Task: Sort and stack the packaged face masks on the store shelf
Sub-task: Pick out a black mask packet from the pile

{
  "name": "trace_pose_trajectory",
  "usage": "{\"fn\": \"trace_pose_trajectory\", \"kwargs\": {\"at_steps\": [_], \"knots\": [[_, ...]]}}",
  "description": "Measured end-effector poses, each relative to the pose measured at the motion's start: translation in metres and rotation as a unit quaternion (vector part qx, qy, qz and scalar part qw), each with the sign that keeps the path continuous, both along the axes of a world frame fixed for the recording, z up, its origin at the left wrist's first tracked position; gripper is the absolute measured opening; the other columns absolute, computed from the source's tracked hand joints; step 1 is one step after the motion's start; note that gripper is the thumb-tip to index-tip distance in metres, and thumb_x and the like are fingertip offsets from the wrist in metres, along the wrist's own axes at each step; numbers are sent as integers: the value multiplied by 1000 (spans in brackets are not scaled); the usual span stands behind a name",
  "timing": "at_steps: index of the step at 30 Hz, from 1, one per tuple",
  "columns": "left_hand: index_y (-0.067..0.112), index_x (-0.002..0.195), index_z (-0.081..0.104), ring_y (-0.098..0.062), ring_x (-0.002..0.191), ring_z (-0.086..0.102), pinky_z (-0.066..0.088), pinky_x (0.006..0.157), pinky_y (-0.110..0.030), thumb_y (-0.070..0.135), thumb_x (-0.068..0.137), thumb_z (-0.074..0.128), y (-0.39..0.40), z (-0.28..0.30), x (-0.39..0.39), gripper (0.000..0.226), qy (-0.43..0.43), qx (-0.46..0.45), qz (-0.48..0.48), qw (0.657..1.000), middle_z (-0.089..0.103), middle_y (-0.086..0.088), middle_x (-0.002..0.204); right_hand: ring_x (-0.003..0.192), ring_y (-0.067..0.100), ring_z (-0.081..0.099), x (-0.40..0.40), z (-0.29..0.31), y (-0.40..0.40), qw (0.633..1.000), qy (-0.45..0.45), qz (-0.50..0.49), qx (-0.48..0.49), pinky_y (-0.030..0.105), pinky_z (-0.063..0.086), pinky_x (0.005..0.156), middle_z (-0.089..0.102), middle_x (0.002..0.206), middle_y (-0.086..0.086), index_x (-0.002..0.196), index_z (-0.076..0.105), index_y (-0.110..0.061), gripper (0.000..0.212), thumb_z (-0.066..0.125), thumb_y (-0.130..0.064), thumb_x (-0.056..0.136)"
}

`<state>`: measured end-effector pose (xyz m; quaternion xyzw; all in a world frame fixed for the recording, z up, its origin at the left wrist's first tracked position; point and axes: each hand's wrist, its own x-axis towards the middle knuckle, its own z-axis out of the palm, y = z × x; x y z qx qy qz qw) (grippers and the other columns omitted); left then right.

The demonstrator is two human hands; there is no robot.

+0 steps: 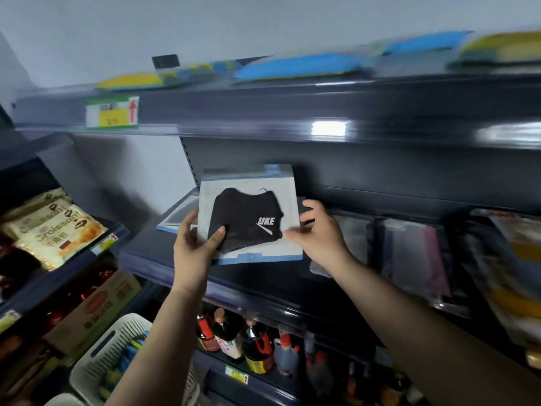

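A clear packet with a black face mask, printed with white letters, is held upright over the dark middle shelf. My left hand grips its lower left corner, thumb on the front. My right hand pinches its right edge. Behind it, another mask packet lies flat on the shelf. More packaged masks lie in blurred piles to the right.
The top shelf carries blue and yellow packets and a price tag. Croissant bags sit on the left rack. Sauce bottles stand on the shelf below, and a white basket is at the lower left.
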<state>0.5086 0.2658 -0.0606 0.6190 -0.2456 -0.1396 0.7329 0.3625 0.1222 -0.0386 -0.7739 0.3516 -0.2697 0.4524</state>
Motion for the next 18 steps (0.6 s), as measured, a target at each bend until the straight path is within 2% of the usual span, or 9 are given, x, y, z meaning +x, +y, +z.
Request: {"fn": "trace_pose_trajectory", "kwargs": {"at_steps": [2,4,6,8,10,13,18], "knots": [[32,123,50,-17,87,67,55,65,-24,6,86,64,13,4,25,48,-12,18,-37,999,68,-3,102,80,13,56,29,0,11,1000,-11,-17,5,19,42,64,55,90,-5,126,47,-9,59,74,-7,74],[32,125,46,-17,91,65,53,75,-26,3,85,63,27,6,54,52,-20,39,-49,998,66,-2,106,66,4,53,60,-2,22,1000,-16,-23,2,6,38,52,49,77,-14,121,49,-7,56,74,-3,72],[30,130,43,-19,97,61,49,80,-28,-2,81,67,41,5,87,63,-30,69,-55,996,64,-1,110,63,-3,48,92,-6,33,1000,-13,-23,-2,3,37,49,48,75,-16,121,48,-7,55,74,-3,73],[26,138,40,-21,110,56,45,92,-35,4,71,78,54,2,119,80,-40,113,-53,991,61,0,118,73,4,56,122,-11,45,1000,-9,-21,2,7,41,57,57,87,-8,122,47,-7,57,74,-3,73],[25,140,38,-26,124,51,40,105,-49,16,64,84,63,-1,145,89,-51,150,-47,986,57,-7,130,95,20,62,149,-17,55,1000,-3,-31,4,22,47,75,61,110,7,124,47,-8,61,76,-6,70],[17,142,37,-27,120,54,44,102,-48,8,73,78,67,-1,180,81,-88,206,-53,973,55,-13,129,113,24,55,183,-27,64,999,22,-43,8,29,47,89,54,124,9,130,43,-8,72,79,-8,67],[13,142,36,-30,115,54,47,97,-46,20,75,78,57,-2,222,79,-150,287,-40,945,52,-14,132,121,29,50,224,-40,70,995,58,-77,7,35,44,100,49,133,13,135,38,-5,80,79,-10,67]]}}
